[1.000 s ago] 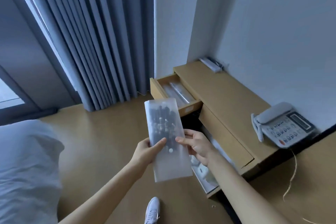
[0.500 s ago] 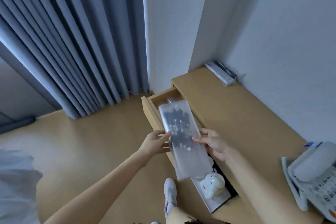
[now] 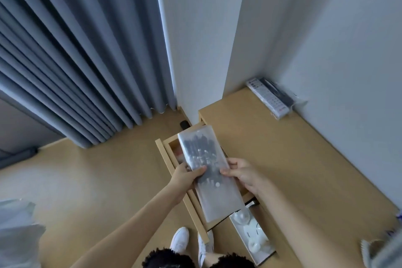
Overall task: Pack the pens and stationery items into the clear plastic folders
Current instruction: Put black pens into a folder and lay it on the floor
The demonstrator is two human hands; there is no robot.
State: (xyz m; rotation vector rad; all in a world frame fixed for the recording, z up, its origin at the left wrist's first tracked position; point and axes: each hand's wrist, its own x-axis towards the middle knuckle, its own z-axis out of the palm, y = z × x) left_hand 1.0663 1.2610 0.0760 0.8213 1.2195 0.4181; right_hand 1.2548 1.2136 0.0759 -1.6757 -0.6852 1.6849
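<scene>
Bare forearms, no sleeves visible; white sneakers (image 3: pixel 191 243) with dark fluffy cuffs above.

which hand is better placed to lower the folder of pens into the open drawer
Probably the left hand: it grips the clear folder on the side directly over the open drawer. The right hand holds the opposite edge, over the desk top.

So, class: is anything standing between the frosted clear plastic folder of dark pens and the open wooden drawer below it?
Nothing visible. Left hand and right hand hold the frosted clear plastic folder directly over the open wooden drawer.
</scene>
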